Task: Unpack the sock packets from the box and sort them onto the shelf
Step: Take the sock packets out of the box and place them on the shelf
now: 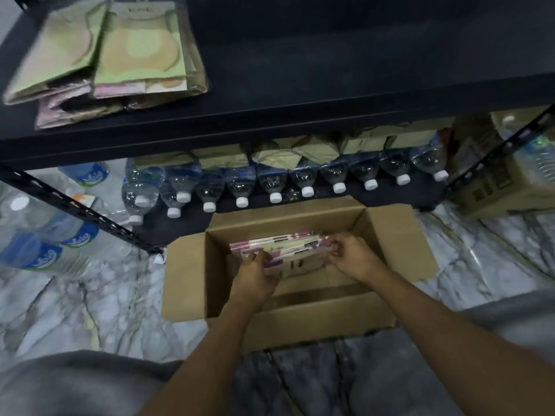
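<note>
- The left hand [258,276] and the right hand [356,255] are both lowered into the open box [186,274], which is set on the marbled floor [90,295] just in front of the person's knees.
- A bundle of sock packets [288,246] is held inside the box. The fingers of the left hand are curled round its left end, and its right end is pinched by the fingers of the right hand.
- The bundle is judged not yet lifted clear of the rim.
- Bare cardboard is seen at the bottom on the near side of the bundle, so the box is judged nearly emptied. Whether more packets lie under the bundle cannot be told.
- The flaps are folded outward and the opening is left unobstructed. The walls stand near both wrists, so a straight lift upward is called for.
- Just beyond the far flap, a row of water bottles [270,187] is laid on the lower level, caps toward the box.
- A slanted black post [75,205] is seen left of the box. The front edge of the shelf [330,70] juts out above the bottles and must be passed on the way up.
- At the left of the shelf a sorted stack [105,61] of green and pink packets is already laid. Bare board is seen to its right, where room is offered for the bundle.
- The task is judged partly done.
</note>
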Demonstrator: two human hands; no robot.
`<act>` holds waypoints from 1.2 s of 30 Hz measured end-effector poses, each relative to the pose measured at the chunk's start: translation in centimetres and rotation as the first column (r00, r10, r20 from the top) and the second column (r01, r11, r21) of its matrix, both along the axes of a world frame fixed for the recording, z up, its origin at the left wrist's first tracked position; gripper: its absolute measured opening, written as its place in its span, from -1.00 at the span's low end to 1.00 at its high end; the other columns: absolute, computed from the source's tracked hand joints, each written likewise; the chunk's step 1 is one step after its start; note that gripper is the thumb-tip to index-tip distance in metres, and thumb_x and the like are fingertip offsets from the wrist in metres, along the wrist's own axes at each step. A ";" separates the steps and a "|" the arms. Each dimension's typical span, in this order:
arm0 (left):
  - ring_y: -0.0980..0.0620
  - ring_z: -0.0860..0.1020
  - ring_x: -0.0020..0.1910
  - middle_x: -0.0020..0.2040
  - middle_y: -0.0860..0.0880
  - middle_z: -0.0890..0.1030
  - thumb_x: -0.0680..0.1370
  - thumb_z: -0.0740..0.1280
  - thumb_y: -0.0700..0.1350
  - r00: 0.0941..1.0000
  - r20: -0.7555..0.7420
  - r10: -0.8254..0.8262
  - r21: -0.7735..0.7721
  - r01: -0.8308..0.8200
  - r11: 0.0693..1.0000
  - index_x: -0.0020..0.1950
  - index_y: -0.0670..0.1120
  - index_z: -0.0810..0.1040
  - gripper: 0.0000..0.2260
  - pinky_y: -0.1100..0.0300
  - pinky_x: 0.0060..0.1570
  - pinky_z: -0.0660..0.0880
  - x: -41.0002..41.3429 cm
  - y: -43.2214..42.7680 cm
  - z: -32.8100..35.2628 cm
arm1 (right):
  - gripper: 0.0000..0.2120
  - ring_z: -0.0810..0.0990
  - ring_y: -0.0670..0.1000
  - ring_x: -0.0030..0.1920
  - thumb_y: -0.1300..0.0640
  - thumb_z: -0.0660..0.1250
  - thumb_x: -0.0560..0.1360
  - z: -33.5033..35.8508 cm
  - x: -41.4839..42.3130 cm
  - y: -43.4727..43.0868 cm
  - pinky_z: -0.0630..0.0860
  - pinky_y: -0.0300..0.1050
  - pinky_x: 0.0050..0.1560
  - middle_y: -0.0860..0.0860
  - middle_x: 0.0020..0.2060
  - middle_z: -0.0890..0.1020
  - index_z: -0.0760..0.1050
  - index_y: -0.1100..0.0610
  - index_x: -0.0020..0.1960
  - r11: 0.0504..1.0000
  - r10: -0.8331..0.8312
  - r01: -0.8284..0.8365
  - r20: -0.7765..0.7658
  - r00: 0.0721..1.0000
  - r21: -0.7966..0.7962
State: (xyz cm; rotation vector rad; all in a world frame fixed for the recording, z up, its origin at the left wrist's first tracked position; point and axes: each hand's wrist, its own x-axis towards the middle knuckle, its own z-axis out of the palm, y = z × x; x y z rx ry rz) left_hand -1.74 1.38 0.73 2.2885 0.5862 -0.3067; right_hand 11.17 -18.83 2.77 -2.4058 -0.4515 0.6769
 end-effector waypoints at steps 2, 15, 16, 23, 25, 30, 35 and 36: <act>-0.05 0.46 0.26 0.28 -0.04 0.48 0.46 0.42 -0.08 1.000 -0.019 -0.003 0.008 0.003 1.000 0.27 -0.01 0.48 -0.61 0.02 0.26 0.46 0.5 0.0 -0.8 | -0.82 0.58 0.07 -0.04 0.15 0.40 0.41 -1.3 0.4 0.6 0.55 -0.03 0.06 0.03 -0.13 0.59 0.59 0.06 0.02 0.998 0.036 -0.035 0.009 0.999 -0.055; -0.10 0.30 0.40 0.43 -0.03 0.31 0.49 0.39 -0.07 0.994 -0.102 -0.029 0.170 0.046 0.984 0.42 0.04 0.35 -0.49 -0.09 0.32 0.39 2.3 0.7 -4.4 | -0.55 0.35 0.17 0.21 0.09 0.33 0.45 -6.5 1.4 2.8 0.40 0.05 0.23 0.07 0.22 0.44 0.43 0.06 0.34 0.903 0.274 -0.180 0.199 0.941 -0.389; -0.10 0.29 0.40 0.43 -0.03 0.32 0.48 0.40 -0.07 0.995 -0.096 -0.020 0.169 0.036 0.985 0.42 0.05 0.35 -0.48 -0.09 0.33 0.38 2.4 0.7 -4.4 | -0.57 0.36 0.16 0.19 0.09 0.34 0.44 -6.6 1.4 2.8 0.40 0.05 0.21 0.07 0.20 0.45 0.45 0.05 0.31 0.903 0.276 -0.172 0.225 0.934 -0.395; -0.07 0.30 0.39 0.39 -0.02 0.35 0.43 0.45 -0.06 0.998 -0.063 0.024 0.131 -0.015 0.991 0.40 0.05 0.36 -0.44 -0.05 0.37 0.33 2.2 0.9 -3.9 | -0.61 0.32 0.12 0.20 0.12 0.41 0.40 -6.8 0.5 2.4 0.32 0.03 0.17 0.02 0.22 0.44 0.44 0.02 0.21 0.884 0.300 -0.156 0.280 0.912 -0.440; -0.08 0.29 0.40 0.40 -0.03 0.34 0.41 0.44 -0.11 0.997 -0.079 0.009 0.119 0.001 0.993 0.39 0.04 0.36 -0.43 -0.06 0.39 0.30 2.0 1.1 -3.5 | -0.63 0.31 0.13 0.22 0.13 0.41 0.39 -6.6 0.3 2.3 0.30 0.03 0.17 0.01 0.24 0.46 0.44 0.02 0.17 0.871 0.315 -0.159 0.281 0.907 -0.464; -0.12 0.29 0.39 0.43 -0.03 0.32 0.40 0.48 -0.04 0.995 -0.104 0.009 0.126 0.004 0.992 0.41 0.04 0.29 -0.37 -0.11 0.37 0.25 0.9 1.4 -3.1 | -0.55 0.27 0.10 0.31 0.08 0.41 0.40 -6.3 -0.2 2.1 0.23 0.10 0.27 0.00 0.31 0.45 0.40 -0.03 0.26 0.840 0.341 -0.193 0.215 0.915 -0.508; -0.14 0.22 0.45 0.48 -0.03 0.26 0.40 0.50 0.04 0.991 -0.128 0.027 0.086 -0.016 0.996 0.45 0.06 0.23 -0.29 -0.20 0.45 0.16 0.7 1.7 -2.8 | -0.51 0.19 0.12 0.35 0.07 0.40 0.41 -6.0 -0.2 2.2 0.16 0.14 0.33 0.01 0.38 0.35 0.40 -0.10 0.31 0.797 0.404 -0.257 0.168 0.899 -0.546; -0.14 0.21 0.45 0.47 -0.03 0.27 0.40 0.49 0.04 0.992 -0.125 0.032 0.078 -0.022 0.997 0.44 0.06 0.24 -0.30 -0.20 0.45 0.15 0.7 1.7 -2.7 | -0.61 0.19 0.12 0.35 0.06 0.40 0.42 -5.9 -0.3 2.3 0.15 0.14 0.34 0.01 0.37 0.36 0.48 -0.10 0.23 0.796 0.413 -0.262 0.173 0.894 -0.545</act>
